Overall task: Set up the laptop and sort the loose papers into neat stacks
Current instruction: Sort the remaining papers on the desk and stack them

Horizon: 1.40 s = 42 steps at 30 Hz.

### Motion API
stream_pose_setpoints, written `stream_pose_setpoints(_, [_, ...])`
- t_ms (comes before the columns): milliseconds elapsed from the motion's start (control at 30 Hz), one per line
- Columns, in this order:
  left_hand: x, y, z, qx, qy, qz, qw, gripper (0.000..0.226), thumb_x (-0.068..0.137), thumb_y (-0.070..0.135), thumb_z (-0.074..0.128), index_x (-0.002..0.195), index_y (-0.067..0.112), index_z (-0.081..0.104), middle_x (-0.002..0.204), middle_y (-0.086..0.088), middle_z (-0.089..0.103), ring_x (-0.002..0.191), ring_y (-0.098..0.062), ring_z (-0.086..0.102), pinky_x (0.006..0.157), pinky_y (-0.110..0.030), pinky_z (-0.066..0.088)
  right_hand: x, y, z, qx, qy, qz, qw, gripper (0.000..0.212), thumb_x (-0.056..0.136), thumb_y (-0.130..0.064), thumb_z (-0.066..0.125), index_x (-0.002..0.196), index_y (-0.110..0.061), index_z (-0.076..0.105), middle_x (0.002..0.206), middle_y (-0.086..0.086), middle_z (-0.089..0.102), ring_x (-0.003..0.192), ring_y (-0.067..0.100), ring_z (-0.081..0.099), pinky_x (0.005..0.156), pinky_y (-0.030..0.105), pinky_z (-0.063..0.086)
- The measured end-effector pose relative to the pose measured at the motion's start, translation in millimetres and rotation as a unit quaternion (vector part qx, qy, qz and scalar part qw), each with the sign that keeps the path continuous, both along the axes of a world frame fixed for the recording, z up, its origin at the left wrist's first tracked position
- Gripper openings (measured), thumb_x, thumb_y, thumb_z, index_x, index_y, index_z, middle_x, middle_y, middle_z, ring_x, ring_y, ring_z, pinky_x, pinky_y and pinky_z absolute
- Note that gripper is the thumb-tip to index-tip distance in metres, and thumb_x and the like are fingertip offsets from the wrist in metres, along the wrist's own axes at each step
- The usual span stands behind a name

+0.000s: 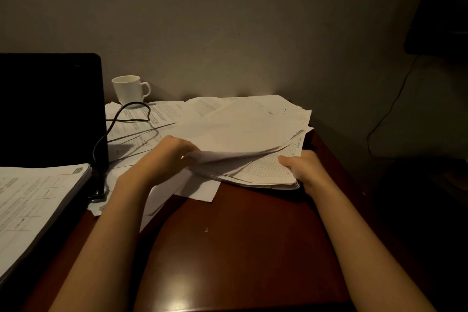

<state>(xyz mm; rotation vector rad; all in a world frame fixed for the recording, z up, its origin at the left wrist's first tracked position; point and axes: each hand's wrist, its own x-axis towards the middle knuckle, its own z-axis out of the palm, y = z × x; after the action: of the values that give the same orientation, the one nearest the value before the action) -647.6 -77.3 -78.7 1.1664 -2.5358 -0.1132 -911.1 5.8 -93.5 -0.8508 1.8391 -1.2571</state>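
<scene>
Head view: the left hand [167,157] pinches the lifted near edge of the top sheets [243,132] while the right hand [305,168] grips the right corner of the loose papers [268,172] on the wooden desk [240,248]. Thin and floppy, they look likely to slide and crease; both edges seem the best hold

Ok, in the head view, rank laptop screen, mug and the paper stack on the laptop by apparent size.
1. Laptop screen and paper stack: look alike, and the stack is nearer, so unranked.
2. Mug: clearly smallest.
</scene>
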Motion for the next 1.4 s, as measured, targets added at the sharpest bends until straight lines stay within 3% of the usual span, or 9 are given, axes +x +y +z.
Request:
stream_pose_setpoints(300, [-25,14,-2,-0.19,0.22,-0.083,0.953,0.027,0.082,0.002,0.068,0.109,0.002,0.066,0.091,-0.014,0.072,0.074,-0.015,0.065,0.068,-0.019,0.054,0,0,5,0.011,-0.051,-0.015,0.999,0.038,0.098,-0.015,0.049,0.134,-0.001,0.046,0.129,0.014,0.057,0.111,0.03,0.058,0.066,0.029,0.049])
stream_pose_setpoints(467, [-63,36,-24,-0.071,0.198,-0.176,0.962,0.03,0.092,0.033,0.046,0.116,0.025,0.061,0.104,0.0,0.072,0.089,-0.014,0.069,0.074,-0.029,0.054,-6,-4,2,-0.033,-0.15,-0.031,0.988,0.084,0.075,-0.077,0.044,0.135,-0.02,0.051,0.135,0.005,0.055,0.119,0.028,0.054,0.1,0.045,0.045])
stream_pose_setpoints(567, [-75,38,-28,-0.072,0.154,-0.22,0.96,0.032,0.092,0.03,0.051,0.118,0.016,0.064,0.105,-0.002,0.072,0.089,-0.017,0.069,0.076,-0.024,0.054,0,1,5,-0.026,-0.107,-0.01,0.994,0.043,0.085,-0.038,0.067,0.114,-0.007,0.063,0.113,0.009,0.066,0.091,0.023,0.062,0.067,0.029,0.049])
stream_pose_setpoints(667, [-66,31,-23,-0.096,0.166,-0.201,0.961,0.038,0.092,0.042,0.05,0.117,0.019,0.066,0.1,0.004,0.073,0.087,-0.01,0.068,0.075,-0.022,0.053,-5,-2,-3,-0.019,-0.05,-0.015,0.998,0.029,0.087,0.0,0.061,0.116,0.003,0.06,0.114,0.015,0.064,0.085,0.023,0.058,0.067,0.028,0.046])
stream_pose_setpoints(800, [-42,6,-22,-0.109,0.225,0.06,0.966,0.049,0.093,0.052,0.038,0.126,0.022,0.059,0.122,0.0,0.064,0.112,-0.018,0.058,0.089,-0.03,0.043,-8,-6,-4,-0.056,-0.082,-0.031,0.995,0.034,0.091,0.005,0.054,0.125,-0.002,0.055,0.115,0.012,0.061,0.09,0.023,0.056,0.064,0.028,0.045])
stream_pose_setpoints(933, [-11,-21,-27,0.005,0.309,0.269,0.912,0.047,0.096,0.037,0.05,0.137,0.015,0.045,0.143,-0.008,0.044,0.13,-0.024,0.041,0.106,-0.044,0.036,-9,-4,-4,-0.11,-0.093,-0.042,0.989,0.026,0.092,0.006,0.052,0.106,-0.016,0.056,0.095,0.002,0.06,0.082,0.02,0.058,0.055,0.028,0.045])
stream_pose_setpoints(1067, [7,-27,-14,0.088,0.451,0.272,0.845,0.062,0.092,0.045,0.055,0.142,0.013,0.038,0.146,-0.012,0.04,0.132,-0.029,0.04,0.107,-0.047,0.037,-8,0,-2,-0.174,-0.092,-0.045,0.979,0.025,0.091,0.002,0.056,0.107,-0.017,0.057,0.095,-0.001,0.062,0.084,0.016,0.061,0.067,0.029,0.05])
stream_pose_setpoints(1200, [6,-26,4,0.093,0.453,0.203,0.863,0.069,0.087,0.048,0.06,0.144,0.014,0.037,0.146,-0.01,0.042,0.13,-0.026,0.043,0.105,-0.045,0.04,-10,3,3,-0.239,-0.09,-0.027,0.966,0.02,0.091,0.0,0.057,0.103,-0.017,0.058,0.097,-0.002,0.064,0.086,0.011,0.063,0.07,0.024,0.052])
stream_pose_setpoints(1400, [13,-20,15,0.156,0.466,0.138,0.86,0.065,0.074,0.032,0.076,0.13,0.014,0.048,0.111,0.002,0.056,0.099,-0.016,0.056,0.071,-0.021,0.046,-11,8,10,-0.267,-0.086,0.028,0.96,0.017,0.089,-0.005,0.06,0.095,-0.02,0.058,0.096,0.0,0.066,0.087,0.016,0.066,0.071,0.027,0.055])
